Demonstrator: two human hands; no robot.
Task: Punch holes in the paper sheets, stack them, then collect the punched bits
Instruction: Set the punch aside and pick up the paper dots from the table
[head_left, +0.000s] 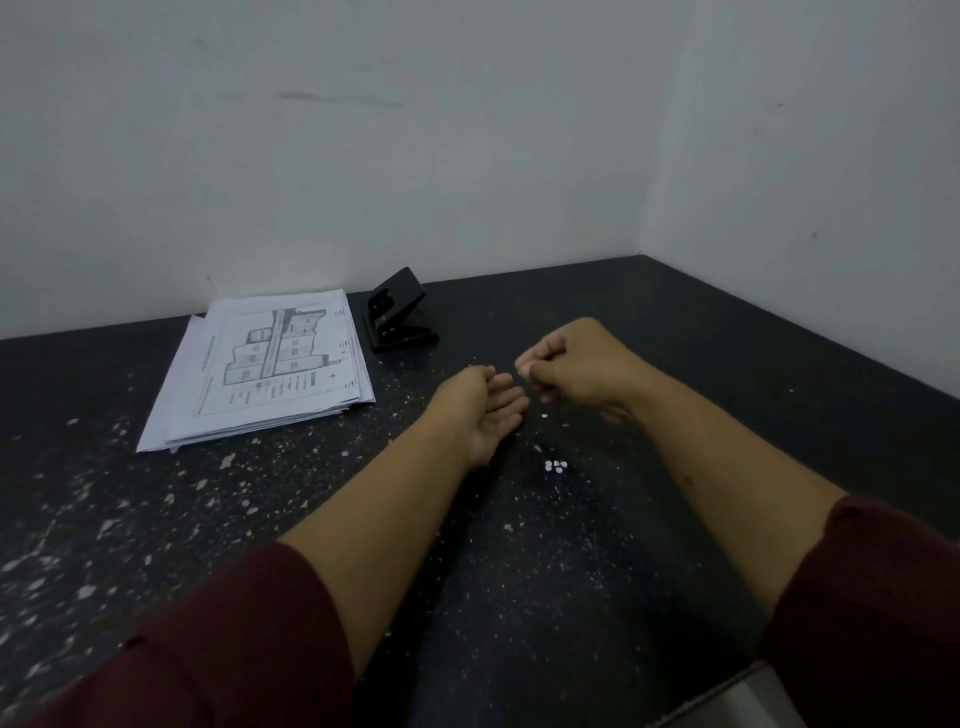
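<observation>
A stack of printed paper sheets lies at the back left of the dark speckled table. Just right of the stack stands the black hole punch. My left hand rests palm up near the table's middle, fingers loosely cupped. My right hand hovers just right of it, curled, with thumb and forefinger pinched together over the left fingertips; a pale speck shows at the pinch. A small cluster of white punched bits lies on the table below both hands, with a single bit nearer the right hand.
White walls meet in a corner at the back right and close off the table on two sides. The table's front edge shows at the lower right. Dark red sleeves cover both of my upper forearms.
</observation>
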